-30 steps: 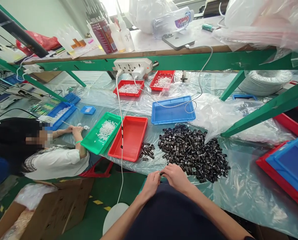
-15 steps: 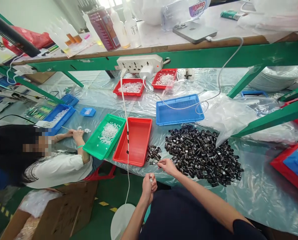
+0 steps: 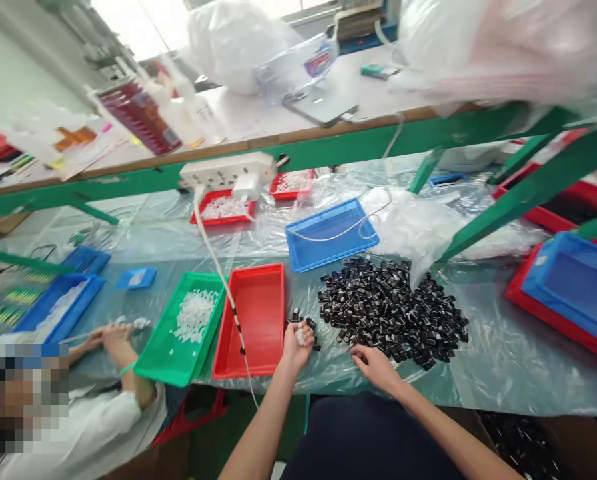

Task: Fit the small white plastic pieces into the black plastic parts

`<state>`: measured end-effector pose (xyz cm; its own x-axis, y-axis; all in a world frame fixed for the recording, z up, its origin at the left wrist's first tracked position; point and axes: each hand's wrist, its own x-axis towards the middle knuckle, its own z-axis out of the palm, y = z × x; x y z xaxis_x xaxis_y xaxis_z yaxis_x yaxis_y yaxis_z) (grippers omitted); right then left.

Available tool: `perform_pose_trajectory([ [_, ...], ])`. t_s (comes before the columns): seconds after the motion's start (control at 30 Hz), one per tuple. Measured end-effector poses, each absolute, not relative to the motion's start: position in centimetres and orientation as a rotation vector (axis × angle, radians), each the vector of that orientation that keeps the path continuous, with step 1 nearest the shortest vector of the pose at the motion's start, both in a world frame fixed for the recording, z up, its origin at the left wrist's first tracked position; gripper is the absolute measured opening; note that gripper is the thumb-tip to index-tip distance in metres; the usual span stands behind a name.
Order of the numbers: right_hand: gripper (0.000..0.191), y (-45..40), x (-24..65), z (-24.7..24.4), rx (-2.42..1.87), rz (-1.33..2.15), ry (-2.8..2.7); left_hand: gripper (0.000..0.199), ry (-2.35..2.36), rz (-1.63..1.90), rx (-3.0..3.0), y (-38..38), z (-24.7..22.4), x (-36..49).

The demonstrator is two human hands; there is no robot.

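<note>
Fingers of L hand [image 3: 294,349] curl round white pcs [image 3: 301,335], nr front edge of surface [image 3: 483,363], by sm. blk cluster [image 3: 297,315]. R hand [image 3: 377,368] nr blk pile [image 3: 388,307], same edge; can't tell if gripping.

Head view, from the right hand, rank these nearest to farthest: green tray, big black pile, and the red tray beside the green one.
1. Big black pile: just beyond the right hand.
2. Red tray: to the hand's left.
3. Green tray: left of the red tray.
</note>
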<state>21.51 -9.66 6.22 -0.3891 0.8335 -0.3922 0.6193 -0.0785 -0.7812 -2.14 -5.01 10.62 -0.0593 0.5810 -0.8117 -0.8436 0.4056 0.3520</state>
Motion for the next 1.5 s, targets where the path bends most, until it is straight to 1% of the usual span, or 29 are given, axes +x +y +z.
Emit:
perform_pose_trajectory([
  [0.13, 0.028, -14.4, 26.0, 6.0, -1.758, 1.440, -1.692, 0.019, 1.182, 1.193, -0.218, 7.9, 12.4, -2.5],
  [0.17, 0.029, -15.3, 26.5, 6.2, -1.800, 1.424, -1.620, 0.024, 1.196, 1.202, -0.193, 11.0, 13.0, -2.3],
  [0.27, 0.030, -17.2, 27.2, 7.1, -1.871, 1.393, -1.414, 0.048, 1.251, 1.230, -0.123, 17.9, 14.8, -1.6],
  [0.37, 0.029, -18.0, 26.8, 8.2, -1.876, 1.389, -1.255, 0.064, 1.289, 1.235, -0.051, 20.2, 15.8, -1.3],
  [0.47, 0.028, -18.4, 26.4, 8.6, -1.857, 1.375, -1.179, 0.066, 1.292, 1.216, 0.024, 18.4, 15.6, -1.4],
  [0.57, 0.029, -18.6, 26.2, 7.9, -1.842, 1.344, -1.173, 0.058, 1.277, 1.174, 0.097, 13.3, 14.1, -1.2],
  [0.6, 0.029, -18.6, 26.2, 7.6, -1.840, 1.336, -1.176, 0.051, 1.270, 1.143, 0.125, 10.9, 13.2, -0.9],
  [0.67, 0.029, -18.3, 26.2, 7.0, -1.842, 1.327, -1.183, 0.038, 1.300, 1.013, 0.248, 5.4, 11.1, 0.0],
  [0.77, 0.028, -17.5, 26.0, 6.5, -1.831, 1.330, -1.217, 0.024, 1.463, 0.714, 0.404, -3.0, 7.8, 2.1],
  [0.83, 0.027, -16.8, 25.8, 6.4, -1.803, 1.351, -1.262, 0.021, 1.539, 0.502, 0.624, -7.1, 6.1, 3.4],
  [0.87, 0.026, -16.5, 25.6, 6.4, -1.786, 1.364, -1.289, 0.020, 1.557, 0.467, 0.670, -8.3, 5.5, 3.9],
  [0.93, 0.026, -15.8, 25.4, 6.5, -1.759, 1.380, -1.347, 0.024, 1.603, 0.470, 0.761, -9.1, 4.9, 4.5],
  [1.03, 0.025, -15.2, 25.1, 6.6, -1.736, 1.383, -1.427, 0.046, 1.697, 0.569, 0.914, -7.2, 5.0, 4.4],
  [1.07, 0.025, -15.1, 25.1, 6.6, -1.731, 1.382, -1.446, 0.052, 1.741, 0.574, 1.030, -6.3, 5.2, 4.2],
  [1.13, 0.026, -14.9, 25.2, 6.9, -1.726, 1.375, -1.470, 0.056, 1.821, 0.485, 1.338, -4.5, 5.5, 4.0],
  [1.2, 0.026, -15.1, 25.4, 7.3, -1.731, 1.357, -1.459, 0.055, 1.861, 0.306, 1.626, -3.2, 5.6, 3.9],
  [1.27, 0.027, -15.6, 25.8, 7.6, -1.747, 1.340, -1.406, 0.053, 1.843, 0.188, 1.766, -2.6, 5.4, 3.9],
  [1.33, 0.030, -16.5, 26.1, 7.6, -1.763, 1.334, -1.329, 0.047, 1.798, 0.212, 1.791, -2.4, 5.1, 3.9],
  [1.5, 0.030, -18.8, 26.7, 6.6, -1.791, 1.349, -1.150, 0.023, 1.709, 0.349, 1.676, -2.5, 5.0, 3.6],
])
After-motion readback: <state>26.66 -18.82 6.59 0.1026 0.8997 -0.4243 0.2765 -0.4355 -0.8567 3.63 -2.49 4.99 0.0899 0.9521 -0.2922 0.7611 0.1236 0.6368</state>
